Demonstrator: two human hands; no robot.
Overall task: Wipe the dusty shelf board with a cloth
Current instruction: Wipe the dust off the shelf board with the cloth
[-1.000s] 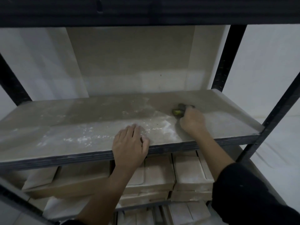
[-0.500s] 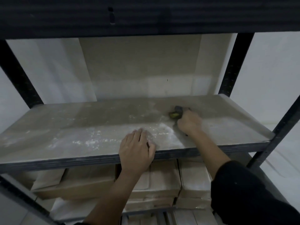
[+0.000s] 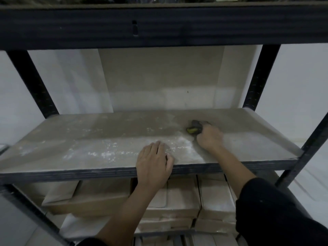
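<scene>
The shelf board (image 3: 88, 135) is a grey-brown slab with white dust streaked across its front and middle; the patch right of my right hand looks cleaner. My right hand (image 3: 210, 138) presses a bunched dark grey and yellow-green cloth (image 3: 194, 127) onto the board toward its right rear. The hand covers most of the cloth. My left hand (image 3: 153, 165) lies flat over the board's front edge near the middle, fingers together, holding nothing.
Black metal uprights (image 3: 256, 80) frame the rack, and a black beam (image 3: 159, 25) of the shelf above runs overhead. Cardboard boxes (image 3: 182, 201) are stacked on the level below. Pale walls stand behind and to the right.
My right hand and the cloth have slid slightly left and back across the board. My left hand has stayed on the front edge. The view has tilted upward.
</scene>
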